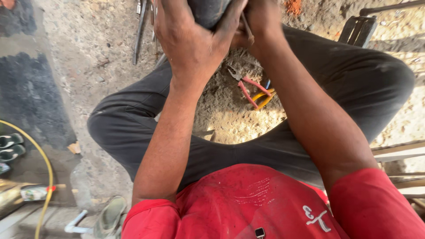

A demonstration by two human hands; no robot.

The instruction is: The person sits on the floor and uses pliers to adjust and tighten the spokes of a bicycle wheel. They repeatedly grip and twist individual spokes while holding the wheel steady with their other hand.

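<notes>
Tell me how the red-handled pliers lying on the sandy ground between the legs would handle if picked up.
The red-handled pliers look like rigid metal, so probably stiff and fairly heavy for their size. The coated handles likely give decent grip, though clinging sand might make them gritty. Lying flat, they seem unlikely to roll.

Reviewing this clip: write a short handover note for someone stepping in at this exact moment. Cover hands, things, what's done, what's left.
Left hand: wrapped over a dark rounded object at the top edge of the view.
Right hand: pressed against the same object, gripping a thin metal tool.
On the ground between the knees: red-handled pliers and a yellow-handled tool. Metal rods lie up left.
Done: cannot be told.
Left: the object is still in hand, mostly out of view.
</notes>
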